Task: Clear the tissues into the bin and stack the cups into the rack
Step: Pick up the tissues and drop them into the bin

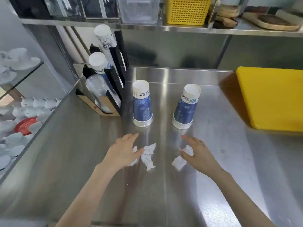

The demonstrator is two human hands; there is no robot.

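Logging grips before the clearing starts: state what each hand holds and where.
Nothing is lifted yet. The left hand lies flat over a crumpled tissue; the right hand touches another tissue with its fingers. Both hands are open.

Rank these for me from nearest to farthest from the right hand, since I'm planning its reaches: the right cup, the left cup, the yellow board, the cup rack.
From the right hand:
1. Right cup, just beyond the fingertips.
2. Left cup, beyond and to the left.
3. Yellow board, far right.
4. Cup rack, back left corner.
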